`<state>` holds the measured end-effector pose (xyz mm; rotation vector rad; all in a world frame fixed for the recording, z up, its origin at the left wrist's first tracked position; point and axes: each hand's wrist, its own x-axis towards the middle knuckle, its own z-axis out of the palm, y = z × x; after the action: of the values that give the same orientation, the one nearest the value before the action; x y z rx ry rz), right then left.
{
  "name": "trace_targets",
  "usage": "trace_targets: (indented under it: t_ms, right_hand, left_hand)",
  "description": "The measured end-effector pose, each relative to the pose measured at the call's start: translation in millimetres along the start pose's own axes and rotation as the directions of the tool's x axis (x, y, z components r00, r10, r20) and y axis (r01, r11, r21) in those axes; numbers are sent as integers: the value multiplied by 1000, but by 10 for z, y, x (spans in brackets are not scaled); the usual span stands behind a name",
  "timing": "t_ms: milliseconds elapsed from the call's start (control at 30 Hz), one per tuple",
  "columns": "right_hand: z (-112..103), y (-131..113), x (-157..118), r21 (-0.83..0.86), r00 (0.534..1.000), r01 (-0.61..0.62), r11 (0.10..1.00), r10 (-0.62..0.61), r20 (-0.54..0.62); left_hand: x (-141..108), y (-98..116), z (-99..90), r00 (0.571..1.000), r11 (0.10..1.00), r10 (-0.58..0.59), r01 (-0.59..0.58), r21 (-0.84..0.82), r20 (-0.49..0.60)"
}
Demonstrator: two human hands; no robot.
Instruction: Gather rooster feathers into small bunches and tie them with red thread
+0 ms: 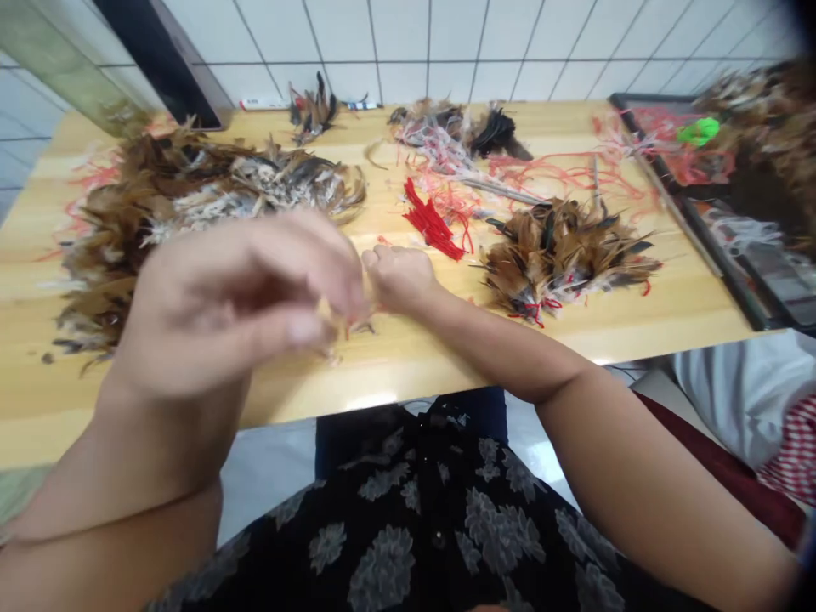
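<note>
My left hand (248, 297) is raised over the near part of the table, blurred, with its fingers curled toward the thumb. What it pinches, if anything, I cannot make out. My right hand (401, 276) is closed in a fist low over the wood, just right of the left fingertips; its contents are hidden. Small dark and reddish bits (360, 327) show beneath and between the hands. A bunch of red threads (433, 221) lies just beyond the right hand. To its right sits a pile of brown feather bundles (567, 255) with red ties.
A large feather heap (140, 195) covers the table's left side. Grey and black feathers (459, 132), pink strings (548, 174) and a marker (263, 104) lie toward the tiled wall. A dark-framed tray (688, 221) with feathers and a green item (698, 131) stands right.
</note>
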<state>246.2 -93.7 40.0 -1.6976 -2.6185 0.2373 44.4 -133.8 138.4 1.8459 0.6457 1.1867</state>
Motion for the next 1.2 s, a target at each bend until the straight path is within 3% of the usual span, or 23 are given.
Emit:
trace_targets:
  t_ms: [33, 133, 200, 300, 400, 533, 600, 733, 900, 1200]
  right_hand:
    - [-11, 20, -3, 5, 1000, -27, 1000, 27, 11]
    - [-59, 85, -13, 18, 997, -78, 997, 78, -23]
    - [-85, 125, -12, 39, 993, -111, 993, 113, -34]
    - [-98, 157, -2, 61, 991, -128, 990, 129, -27]
    - [-96, 155, 0, 65, 994, -105, 992, 105, 3]
    - [-96, 147, -7, 51, 995, -94, 994, 92, 32]
    - [-90, 149, -3, 42, 995, -97, 994, 95, 43]
    - [-70, 148, 10, 27, 994, -95, 995, 94, 56]
    - [-77, 130, 13, 21, 993, -91, 996, 89, 73]
    - [-102, 111, 21, 99, 992, -112, 989, 107, 62]
  left_hand:
    - [99, -129, -49, 993, 993, 88, -81, 86, -79]
    - [304, -555, -279, 964, 932, 118, -24, 362, -240]
    - [396, -800, -460, 976, 865, -13, 120, 487, -217]
    - [502, -1056, -641, 957, 657, -190, 290, 696, -219]
    - [531, -1234, -691, 936, 589, -247, 352, 727, -252]
    - [390, -1446, -712, 899, 538, -251, 438, 720, -358]
    - [278, -1543, -730, 893, 542, -225, 447, 712, -390]
    - [111, -1703, -735, 937, 632, -146, 336, 699, -318]
    - [154, -1893, -647, 928, 771, -136, 319, 552, -347]
    - [565, -2072, -548, 896, 683, -295, 441, 583, -332]
